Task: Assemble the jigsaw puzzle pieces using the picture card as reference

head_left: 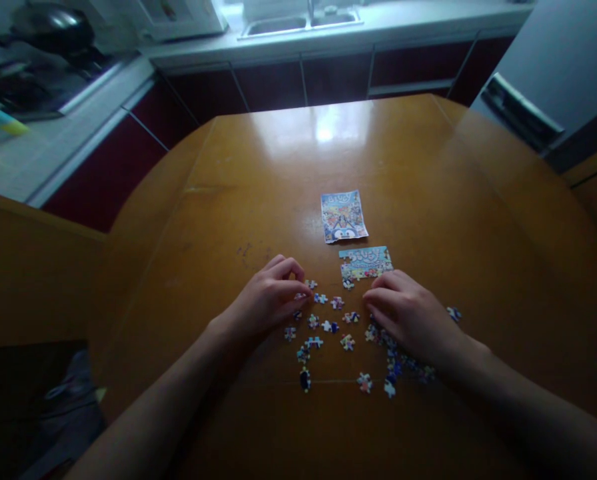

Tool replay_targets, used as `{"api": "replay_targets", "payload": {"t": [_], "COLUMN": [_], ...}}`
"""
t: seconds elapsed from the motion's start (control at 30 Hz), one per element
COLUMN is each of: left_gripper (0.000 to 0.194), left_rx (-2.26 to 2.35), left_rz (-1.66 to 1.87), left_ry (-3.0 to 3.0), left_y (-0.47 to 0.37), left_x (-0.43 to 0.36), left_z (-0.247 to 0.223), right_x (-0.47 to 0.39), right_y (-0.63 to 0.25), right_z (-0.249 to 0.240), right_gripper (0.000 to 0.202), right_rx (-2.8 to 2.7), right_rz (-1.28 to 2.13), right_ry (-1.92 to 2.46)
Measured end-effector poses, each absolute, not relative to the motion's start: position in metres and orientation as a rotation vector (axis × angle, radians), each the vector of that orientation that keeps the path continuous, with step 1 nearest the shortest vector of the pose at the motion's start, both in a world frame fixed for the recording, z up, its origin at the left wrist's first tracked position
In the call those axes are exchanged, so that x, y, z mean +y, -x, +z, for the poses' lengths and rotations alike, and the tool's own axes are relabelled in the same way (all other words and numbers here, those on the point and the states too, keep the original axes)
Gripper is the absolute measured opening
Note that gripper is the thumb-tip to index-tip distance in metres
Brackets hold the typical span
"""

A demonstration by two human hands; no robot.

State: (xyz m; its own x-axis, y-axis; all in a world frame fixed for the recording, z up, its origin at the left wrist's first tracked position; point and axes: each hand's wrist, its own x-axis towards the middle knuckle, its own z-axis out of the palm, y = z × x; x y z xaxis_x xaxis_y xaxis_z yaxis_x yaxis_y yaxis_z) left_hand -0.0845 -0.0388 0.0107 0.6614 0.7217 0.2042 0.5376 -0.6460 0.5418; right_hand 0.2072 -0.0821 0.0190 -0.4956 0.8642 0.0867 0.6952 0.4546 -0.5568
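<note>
My left hand (273,290) is curled with its thumb and fingertips at a small jigsaw piece (311,285), left of the partly built puzzle. My right hand (406,310) hovers low over a heap of loose pieces (393,357). Its fingers are bent together, and whatever is between them is hidden. Just above that hand lies the joined part of the puzzle (367,261), a light-blue strip with lettering and a gap at its left edge. A loose penguin-like piece (348,284) touches or nearly touches its lower edge. Several single pieces (336,303) are spread between my hands.
A creased picture sheet (344,217) lies beyond the puzzle on the brown wooden table (258,173). One stray piece (454,313) sits right of my right hand. Farther off are a counter with a sink (298,27), a stove with a wok (53,30) and a grey fridge (553,60).
</note>
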Motion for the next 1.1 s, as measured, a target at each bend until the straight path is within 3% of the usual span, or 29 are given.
{"api": "replay_targets", "payload": {"t": [0.43, 1.1], "left_gripper": [0.014, 0.015], "left_rx": [1.197, 1.223], "left_rz": [0.645, 0.663], "left_ry": [-2.429, -2.372], "left_y": [0.098, 0.091], "left_x": [-0.028, -0.032], "left_z": [0.017, 0.014], "right_x": [-0.080, -0.091], "right_y": [-0.212, -0.194], "right_z": [0.017, 0.019], "right_gripper": [0.013, 0.033], "right_rx": [-2.258, -2.468], "right_rz": [0.587, 0.626], "right_ry": [1.439, 1.183]}}
